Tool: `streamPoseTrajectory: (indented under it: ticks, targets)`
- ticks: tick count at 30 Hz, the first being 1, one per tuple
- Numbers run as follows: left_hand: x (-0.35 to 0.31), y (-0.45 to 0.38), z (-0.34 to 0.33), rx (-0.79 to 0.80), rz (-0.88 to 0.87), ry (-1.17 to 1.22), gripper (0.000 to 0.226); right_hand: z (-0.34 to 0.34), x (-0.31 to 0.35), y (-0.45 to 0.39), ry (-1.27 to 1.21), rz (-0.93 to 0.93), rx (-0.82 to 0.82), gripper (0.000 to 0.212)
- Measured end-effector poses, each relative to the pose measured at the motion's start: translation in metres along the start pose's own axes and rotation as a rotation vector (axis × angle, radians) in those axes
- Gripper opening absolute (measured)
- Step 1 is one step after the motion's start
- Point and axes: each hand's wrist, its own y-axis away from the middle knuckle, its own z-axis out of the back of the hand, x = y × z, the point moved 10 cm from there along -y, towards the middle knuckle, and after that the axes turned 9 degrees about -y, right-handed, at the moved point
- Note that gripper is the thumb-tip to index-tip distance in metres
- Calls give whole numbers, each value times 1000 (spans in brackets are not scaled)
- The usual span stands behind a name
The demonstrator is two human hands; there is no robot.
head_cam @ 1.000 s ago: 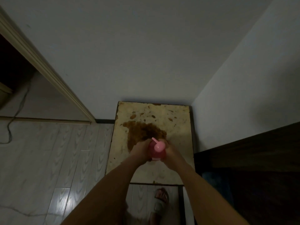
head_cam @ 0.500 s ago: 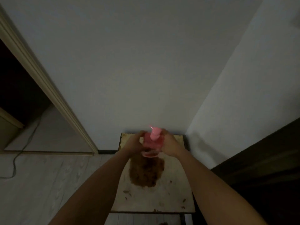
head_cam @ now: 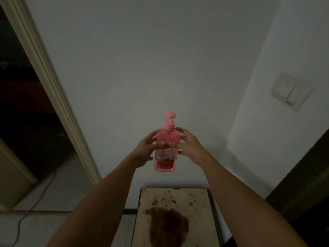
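Observation:
A pink pump bottle (head_cam: 166,150) with a printed label hangs upright in the air in front of the white wall, well above a small table. My left hand (head_cam: 144,152) grips its left side with curled fingers. My right hand (head_cam: 190,147) grips its right side, fingertips on the front of the bottle. The pump head points to the left. The small table (head_cam: 199,198) below has a worn pale top with a large brown stain (head_cam: 168,227).
A cream door frame (head_cam: 53,97) runs down the left with a dark room behind it. A light switch (head_cam: 289,91) sits on the right wall. Dark furniture (head_cam: 306,198) stands at the right. A cable (head_cam: 30,207) lies on the pale floor at left.
Both hands have lifted the pink bottle off the stained table top up to chest height. The view has tilted upward, so the table now sits low in the frame.

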Motion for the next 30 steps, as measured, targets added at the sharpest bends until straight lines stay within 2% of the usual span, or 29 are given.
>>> streamPoseTrajectory:
  ticks: [6, 12, 15, 20, 22, 25, 30]
  targets:
    - [-28, 17, 22, -44, -43, 82, 55, -27, 34, 3, -5, 52, 43, 55]
    - [-33, 57, 53, -190, -67, 117, 55, -74, 47, 4, 43, 100, 174, 54]
    - [-22, 81, 73, -273, -51, 131, 54, -106, 46, 8, 64, 109, 268, 44]
    - [-8, 138, 116, -410, -28, 189, 47, -178, 43, 21, 98, 111, 432, 35]
    - [-2, 162, 133, -466, -22, 222, 50, -207, 39, 26, 94, 108, 474, 33]
    - [10, 204, 167, -576, -16, 239, 63, -258, 33, 37, 102, 106, 530, 41]
    - [36, 287, 232, -735, -1, 245, 63, -364, 12, 65, 136, 67, 678, 45]
